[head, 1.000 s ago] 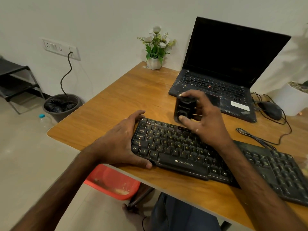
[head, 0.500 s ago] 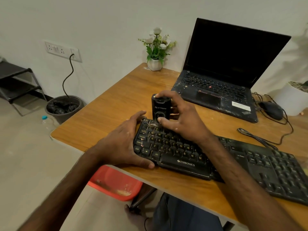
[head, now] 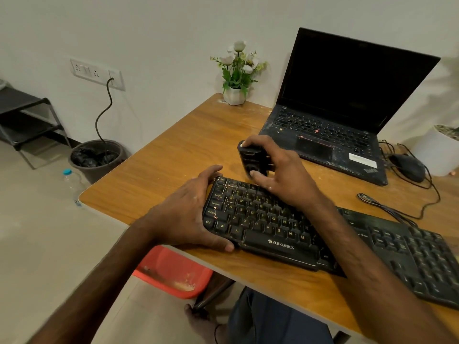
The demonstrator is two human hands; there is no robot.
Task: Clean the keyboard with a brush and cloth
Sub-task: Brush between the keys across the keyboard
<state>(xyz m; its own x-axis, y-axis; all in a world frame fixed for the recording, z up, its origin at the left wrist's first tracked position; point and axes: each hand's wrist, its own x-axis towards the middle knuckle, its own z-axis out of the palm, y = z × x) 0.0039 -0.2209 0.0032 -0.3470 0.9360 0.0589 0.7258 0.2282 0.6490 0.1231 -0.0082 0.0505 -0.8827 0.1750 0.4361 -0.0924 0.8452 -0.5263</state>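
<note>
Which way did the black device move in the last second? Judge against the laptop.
Yes, left: the black device in the right hand overlapped the laptop's front-left corner; now it sits left of that corner.

A plain white wall [head: 161,26] at the far side carries a white switch-and-socket plate [head: 96,73]. Pale beige floor [head: 37,232] lies left of the light-brown wooden desk [head: 173,150]. A black metal shelf rack [head: 27,115] stands far left, with a round dark bin [head: 96,157] between rack and desk.
</note>
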